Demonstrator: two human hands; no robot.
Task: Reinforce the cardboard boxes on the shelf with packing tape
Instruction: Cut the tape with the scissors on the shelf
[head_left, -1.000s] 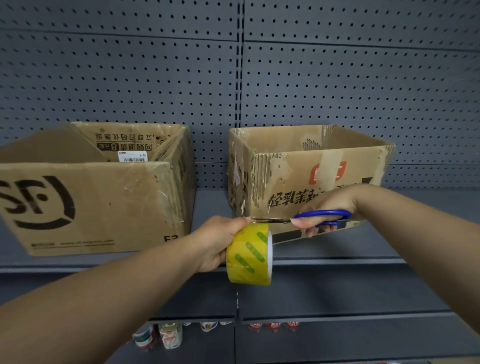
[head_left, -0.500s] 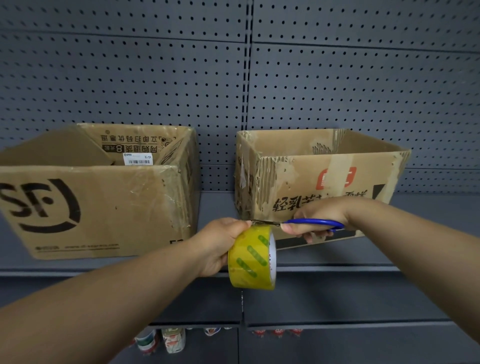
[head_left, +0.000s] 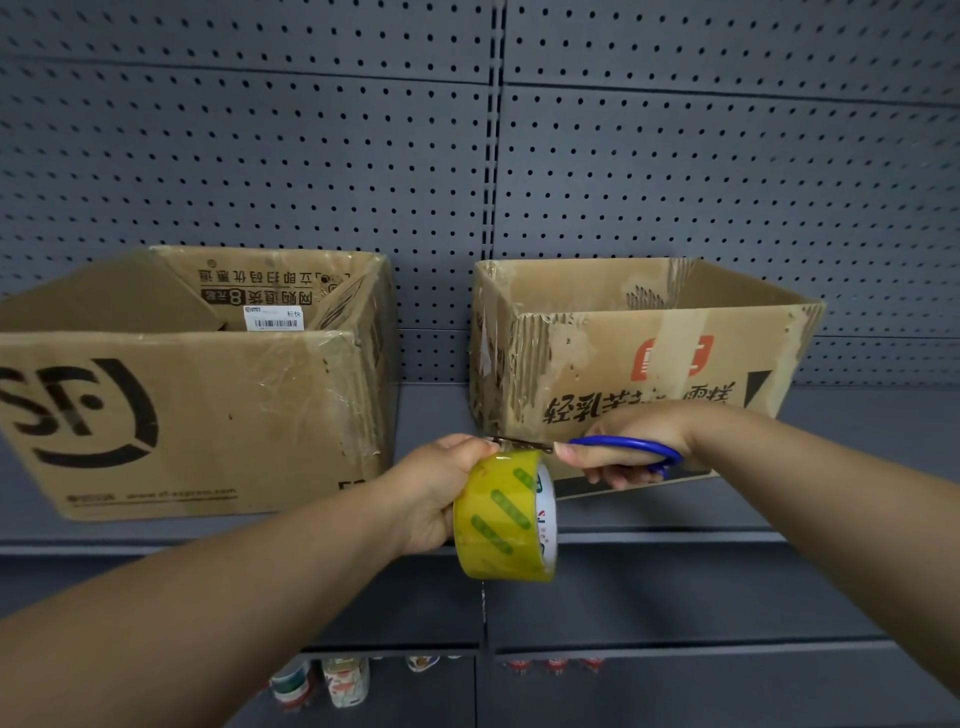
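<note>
Presently the left hand (head_left: 436, 493) is wrapped around the roll of packing tape (head_left: 506, 514), fingers closed on its outer face with the thumb on top, so that the roll stands on edge and its free end, too thin and glossy to trace clearly, can be presented at the top of the roll. The right hand (head_left: 631, 449) is closed through the blue handles of the scissors (head_left: 618, 448), whose blades (head_left: 519, 443) run level to the left and meet the top of the roll just beside the left thumb; whether the blades are parted or shut cannot be told. This level, crosswise hold appears intended to sever a strip squarely at the roll. Both hands work in front of the shelf (head_left: 857, 431), close to the lower left front corner of the right-hand box (head_left: 597, 364), whose torn, corrugated corner already carries glossy tape. The left-hand box (head_left: 208, 415) stands well apart on the same shelf, with clear tape wrinkled over its right front corner. Both boxes sit open-topped against the pegboard back panel (head_left: 311, 156), presumably so every corner stays reachable. Cans (head_left: 343, 680) occupy a lower shelf, clear of the work.
</note>
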